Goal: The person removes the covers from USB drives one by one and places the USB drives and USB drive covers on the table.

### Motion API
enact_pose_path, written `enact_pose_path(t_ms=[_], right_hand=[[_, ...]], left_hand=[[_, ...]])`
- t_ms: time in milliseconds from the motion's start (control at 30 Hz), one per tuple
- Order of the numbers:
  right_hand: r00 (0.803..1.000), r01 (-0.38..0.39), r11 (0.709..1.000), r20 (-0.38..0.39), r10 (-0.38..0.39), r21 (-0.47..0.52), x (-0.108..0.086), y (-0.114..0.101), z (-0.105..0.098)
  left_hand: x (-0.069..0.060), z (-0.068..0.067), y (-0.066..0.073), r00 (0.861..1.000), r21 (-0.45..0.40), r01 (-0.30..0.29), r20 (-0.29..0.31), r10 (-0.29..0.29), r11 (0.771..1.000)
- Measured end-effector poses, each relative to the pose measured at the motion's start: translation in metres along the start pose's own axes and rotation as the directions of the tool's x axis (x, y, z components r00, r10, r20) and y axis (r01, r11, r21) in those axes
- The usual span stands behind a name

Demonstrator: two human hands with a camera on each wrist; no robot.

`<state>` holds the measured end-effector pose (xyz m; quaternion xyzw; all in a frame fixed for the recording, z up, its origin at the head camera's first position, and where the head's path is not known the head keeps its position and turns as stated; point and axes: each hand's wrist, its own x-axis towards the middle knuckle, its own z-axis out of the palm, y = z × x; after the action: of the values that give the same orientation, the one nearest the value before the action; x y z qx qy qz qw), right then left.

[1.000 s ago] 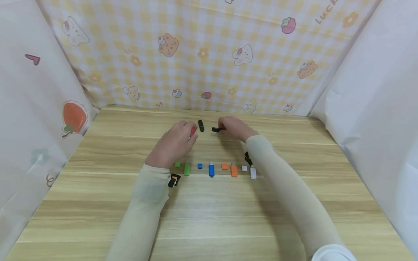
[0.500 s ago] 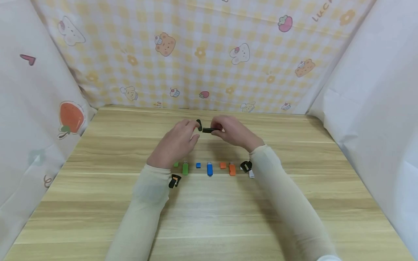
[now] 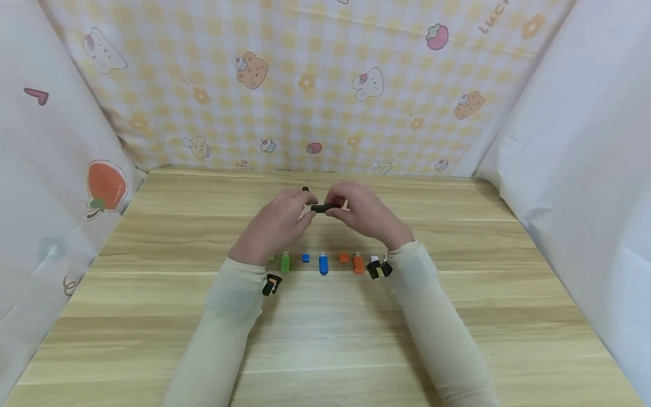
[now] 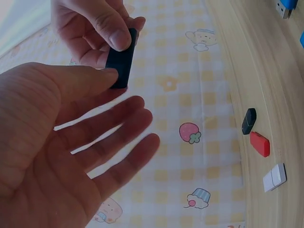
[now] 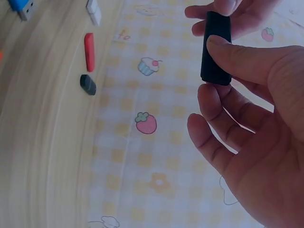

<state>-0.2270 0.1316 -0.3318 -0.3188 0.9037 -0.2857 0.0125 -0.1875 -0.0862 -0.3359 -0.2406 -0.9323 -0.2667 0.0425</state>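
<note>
We pinch a black USB stick (image 3: 321, 209) by opposite ends, left hand (image 3: 277, 223) and right hand (image 3: 367, 216) otherwise loosely spread, above the table (image 3: 325, 345) near its back edge, wood running wide either side.

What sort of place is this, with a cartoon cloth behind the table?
Probably a makeshift tabletop booth: a wood-grain table, a yellow checked cloth hung behind it, and pale sheets on both sides.
</note>
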Motion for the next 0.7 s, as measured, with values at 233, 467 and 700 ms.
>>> enact_pose_path(t_ms=[233,467,700], right_hand=[[0.999,0.025,0.999,-0.026,-0.024,0.04,-0.004,-0.0016,0.003],[0.999,-0.01,0.998,-0.033,0.012,0.057,-0.0084,-0.0022,0.0055],[0.999,-0.008,0.998,-0.053,0.012,0.061,-0.0101,-0.0046,0.0081]], left_hand=[[-0.0008,0.0007,0.0034,0.998,-0.006,-0.053,-0.031,0.053,0.999],[0.0,0.0002,0.0049,0.997,-0.021,-0.07,-0.027,0.069,0.997],[0.0011,0.0021,0.0033,0.997,-0.014,-0.081,-0.023,0.08,0.997]])
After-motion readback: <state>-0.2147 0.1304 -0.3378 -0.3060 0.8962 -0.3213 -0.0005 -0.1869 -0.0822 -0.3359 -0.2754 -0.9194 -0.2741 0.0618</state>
